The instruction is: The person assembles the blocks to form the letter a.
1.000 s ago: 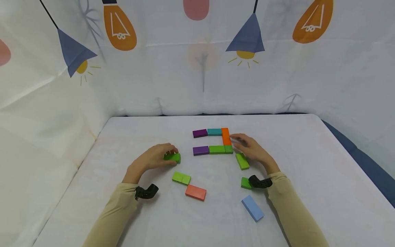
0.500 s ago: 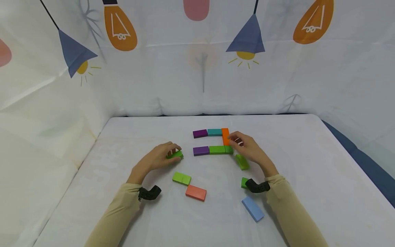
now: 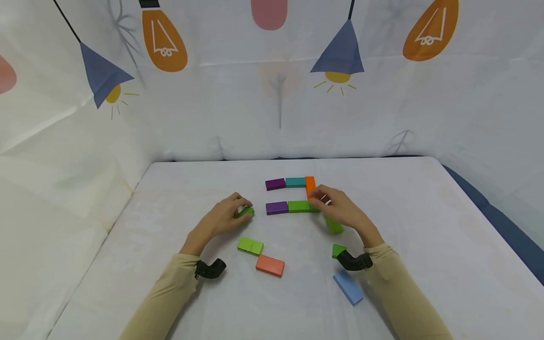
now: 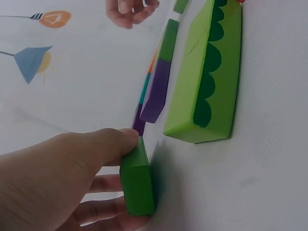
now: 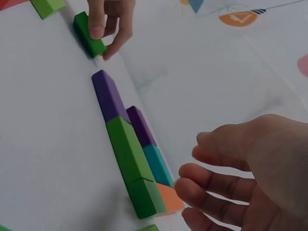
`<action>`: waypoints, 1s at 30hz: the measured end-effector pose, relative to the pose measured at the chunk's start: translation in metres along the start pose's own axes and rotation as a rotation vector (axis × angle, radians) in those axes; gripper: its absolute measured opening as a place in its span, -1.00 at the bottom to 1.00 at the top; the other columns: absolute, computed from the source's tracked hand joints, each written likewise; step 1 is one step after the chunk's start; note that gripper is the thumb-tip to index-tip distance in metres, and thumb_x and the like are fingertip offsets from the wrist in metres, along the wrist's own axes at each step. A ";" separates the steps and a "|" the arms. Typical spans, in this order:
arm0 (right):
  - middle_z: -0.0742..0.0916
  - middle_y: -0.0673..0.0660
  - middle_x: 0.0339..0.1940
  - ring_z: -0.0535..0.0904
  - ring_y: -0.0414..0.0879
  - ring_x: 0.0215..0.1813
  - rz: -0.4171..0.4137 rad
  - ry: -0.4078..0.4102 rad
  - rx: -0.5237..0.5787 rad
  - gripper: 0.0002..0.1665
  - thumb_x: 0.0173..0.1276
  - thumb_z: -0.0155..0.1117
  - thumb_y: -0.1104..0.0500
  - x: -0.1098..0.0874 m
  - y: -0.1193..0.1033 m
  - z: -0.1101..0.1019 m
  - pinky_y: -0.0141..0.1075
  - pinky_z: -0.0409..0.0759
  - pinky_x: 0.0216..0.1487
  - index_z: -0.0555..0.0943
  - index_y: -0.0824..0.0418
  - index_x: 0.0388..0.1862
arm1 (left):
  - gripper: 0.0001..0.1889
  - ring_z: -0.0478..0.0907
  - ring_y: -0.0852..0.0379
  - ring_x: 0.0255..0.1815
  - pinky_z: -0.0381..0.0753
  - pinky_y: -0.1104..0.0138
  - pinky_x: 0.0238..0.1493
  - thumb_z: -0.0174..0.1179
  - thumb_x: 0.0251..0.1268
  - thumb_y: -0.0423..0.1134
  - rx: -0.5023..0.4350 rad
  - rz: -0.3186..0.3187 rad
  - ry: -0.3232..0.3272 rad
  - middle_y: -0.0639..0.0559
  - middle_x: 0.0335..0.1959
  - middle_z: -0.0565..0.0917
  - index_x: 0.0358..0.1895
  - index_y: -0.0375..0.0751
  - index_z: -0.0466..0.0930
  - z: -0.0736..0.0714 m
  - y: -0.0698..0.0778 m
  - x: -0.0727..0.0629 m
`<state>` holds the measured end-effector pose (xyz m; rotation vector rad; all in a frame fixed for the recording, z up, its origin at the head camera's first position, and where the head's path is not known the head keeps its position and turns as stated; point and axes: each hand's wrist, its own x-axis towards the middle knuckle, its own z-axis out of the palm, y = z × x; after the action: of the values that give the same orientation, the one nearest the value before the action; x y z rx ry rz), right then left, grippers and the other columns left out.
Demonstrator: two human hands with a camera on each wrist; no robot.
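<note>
- My left hand (image 3: 223, 215) pinches the green block (image 4: 138, 187) between thumb and fingers.
- The green block, left of the nearer purple block (image 3: 276, 207): probably light and stiff, best taken by opposite sides; smooth, straight-edged, plain.
- My right hand (image 3: 339, 208) holds nothing, fingers loosely bent, beside the orange block (image 5: 169, 198).

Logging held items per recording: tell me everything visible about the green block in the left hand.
The green block is plain and oblong with smooth faces and softened edges; it looks like painted wood. The left hand pinches it between thumb and fingers, hiding part of it. It is left of the lighter purple block, apart from it; whether it touches the table is unclear.
</note>
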<state>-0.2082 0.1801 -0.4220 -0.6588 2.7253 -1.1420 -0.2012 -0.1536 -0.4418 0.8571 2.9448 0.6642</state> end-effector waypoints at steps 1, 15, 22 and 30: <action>0.65 0.13 -0.15 0.54 -0.02 -0.09 0.009 -0.002 -0.007 -0.72 0.42 0.11 0.09 -0.002 0.000 -0.002 -0.17 0.53 -0.02 0.54 0.22 -0.01 | -0.69 0.37 0.21 -0.41 0.38 0.39 -0.36 0.21 0.27 -0.11 0.000 -0.003 -0.001 -0.04 -0.10 0.55 0.01 -0.15 0.60 0.000 0.001 0.000; 0.58 0.20 -0.20 0.48 -0.02 -0.22 0.102 -0.110 -0.131 -0.65 0.40 0.12 0.10 -0.026 0.016 -0.028 -0.25 0.49 -0.24 0.46 0.28 0.05 | -0.74 0.40 0.25 -0.43 0.43 0.42 -0.37 0.19 0.28 -0.13 -0.023 -0.013 0.050 0.04 -0.14 0.59 -0.04 -0.14 0.61 0.011 0.007 0.007; 0.53 0.27 -0.04 0.52 0.02 -0.08 0.091 -0.215 -0.147 -0.57 0.40 0.13 0.11 -0.030 0.020 -0.031 -0.13 0.53 -0.04 0.41 0.28 0.16 | -0.74 0.44 0.20 -0.41 0.43 0.41 -0.39 0.20 0.27 -0.13 -0.038 -0.084 0.064 0.07 -0.21 0.58 -0.03 -0.12 0.60 0.014 0.013 0.008; 0.46 0.28 0.11 0.57 0.02 -0.01 0.092 -0.289 -0.090 -0.40 0.35 0.19 0.02 -0.036 0.027 -0.035 -0.12 0.59 -0.02 0.34 0.25 0.28 | -0.71 0.43 0.16 -0.32 0.48 0.33 -0.25 0.20 0.26 -0.06 -0.019 -0.169 0.059 0.01 -0.18 0.58 -0.07 -0.15 0.60 0.021 0.023 0.013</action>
<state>-0.1944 0.2348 -0.4183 -0.6451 2.5429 -0.8348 -0.1986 -0.1212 -0.4505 0.5877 3.0130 0.7175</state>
